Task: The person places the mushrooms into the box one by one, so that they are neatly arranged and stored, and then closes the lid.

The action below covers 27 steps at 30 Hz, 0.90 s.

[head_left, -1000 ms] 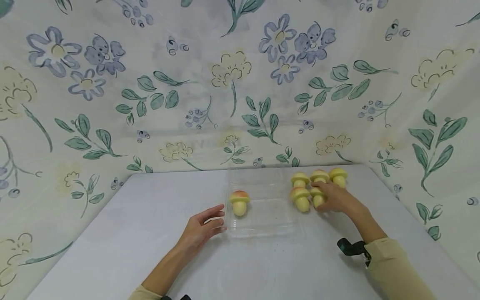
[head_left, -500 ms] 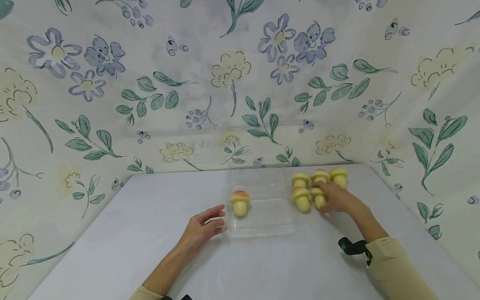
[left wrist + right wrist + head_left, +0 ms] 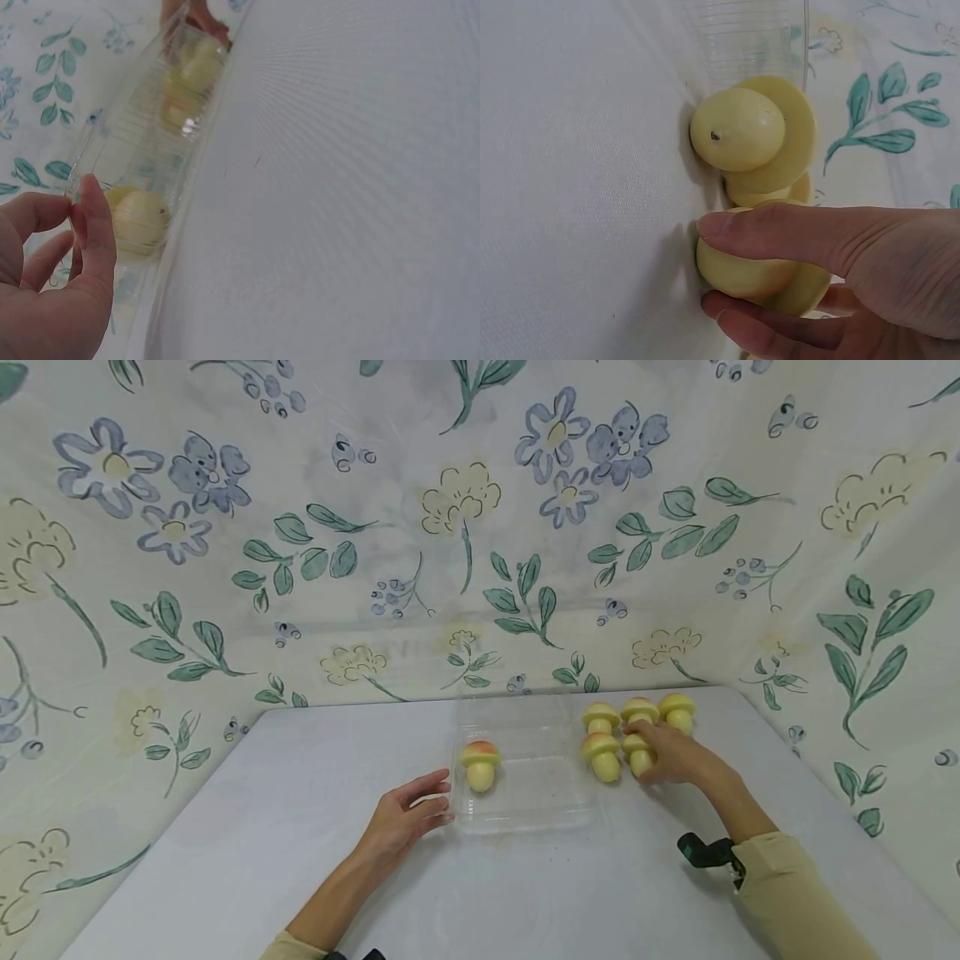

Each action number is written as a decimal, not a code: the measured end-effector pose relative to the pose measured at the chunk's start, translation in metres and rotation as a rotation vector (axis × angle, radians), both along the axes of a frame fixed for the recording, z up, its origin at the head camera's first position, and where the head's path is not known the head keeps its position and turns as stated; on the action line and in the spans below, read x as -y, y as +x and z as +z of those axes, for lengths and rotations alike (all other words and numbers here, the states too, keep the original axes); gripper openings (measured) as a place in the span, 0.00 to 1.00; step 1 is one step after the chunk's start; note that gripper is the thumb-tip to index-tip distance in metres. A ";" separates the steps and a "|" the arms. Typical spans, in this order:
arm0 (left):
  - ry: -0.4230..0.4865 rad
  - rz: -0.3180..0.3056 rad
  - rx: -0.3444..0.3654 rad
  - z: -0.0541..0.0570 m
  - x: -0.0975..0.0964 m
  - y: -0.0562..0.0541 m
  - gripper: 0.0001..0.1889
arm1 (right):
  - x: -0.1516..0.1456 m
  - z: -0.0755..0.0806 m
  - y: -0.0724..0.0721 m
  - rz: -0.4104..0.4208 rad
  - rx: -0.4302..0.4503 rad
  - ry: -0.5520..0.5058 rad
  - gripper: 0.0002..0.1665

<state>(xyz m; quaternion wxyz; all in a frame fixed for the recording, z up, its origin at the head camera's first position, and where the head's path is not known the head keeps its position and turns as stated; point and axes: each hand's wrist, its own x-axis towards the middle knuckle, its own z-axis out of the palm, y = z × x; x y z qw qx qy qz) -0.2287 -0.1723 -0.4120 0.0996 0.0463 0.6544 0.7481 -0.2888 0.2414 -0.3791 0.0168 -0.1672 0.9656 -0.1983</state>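
My left hand (image 3: 401, 818) is at the left wall of a clear plastic box (image 3: 525, 817), fingers loosely bent and fingertips right at its edge, as the left wrist view also shows. Inside the box, at its left, lies a mushroom-shaped piece (image 3: 481, 767) with a pale yellow stem and a reddish cap. To the right of the box my right hand (image 3: 671, 754) grips another mushroom-shaped piece (image 3: 742, 266), thumb over its rounded stem and fingers beneath it in the right wrist view. The hand partly hides this piece.
Around the right hand are several more mushroom-shaped pieces: a near-left one (image 3: 602, 758), a back-left one (image 3: 600, 718), a back-middle one (image 3: 639, 710) and a back-right one (image 3: 678, 714). A floral cloth (image 3: 465, 610) hangs behind the white table (image 3: 315, 760).
Almost nothing differs. The right hand keeps its hold on the mushroom-shaped piece with only a very slight shift, and the left hand stays at the box.
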 end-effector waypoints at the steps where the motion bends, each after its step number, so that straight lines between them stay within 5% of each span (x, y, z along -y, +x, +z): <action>1: -0.001 0.000 0.001 0.000 0.000 0.000 0.30 | 0.000 0.000 0.000 0.002 -0.001 0.001 0.42; 27: -0.005 0.001 -0.001 -0.001 0.001 0.000 0.31 | -0.002 0.023 0.008 0.081 -0.114 -0.060 0.40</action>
